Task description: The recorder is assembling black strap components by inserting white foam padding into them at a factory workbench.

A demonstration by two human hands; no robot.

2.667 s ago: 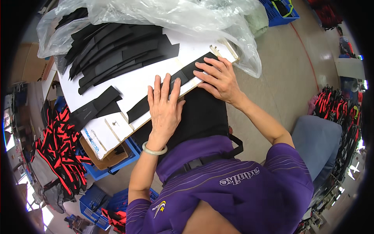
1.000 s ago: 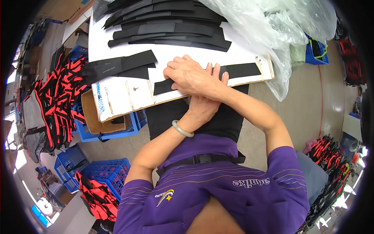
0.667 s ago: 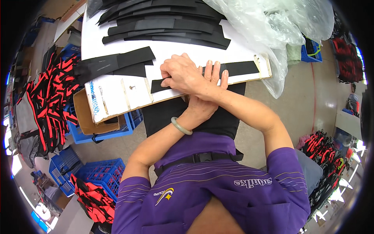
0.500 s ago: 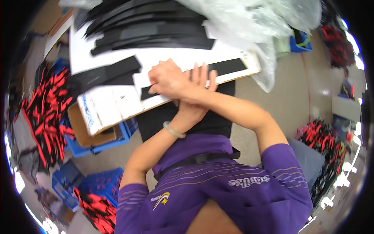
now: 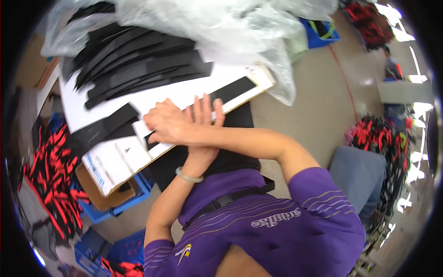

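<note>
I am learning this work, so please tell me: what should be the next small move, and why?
Probably lift the right hand back rightward: its wrist crosses over the left hand, while the black strip lies uncovered to their right.

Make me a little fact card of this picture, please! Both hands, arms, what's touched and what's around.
Left hand: fingers stretched out, over the black fabric strip
Right hand: fingers bent, near the strip's left end
Arms: crossed, right forearm above
Left wrist: pale bangle
Under strip: white board
Farther back: pile of black strips, clear plastic sheeting
Far left: black-and-red straps
</note>
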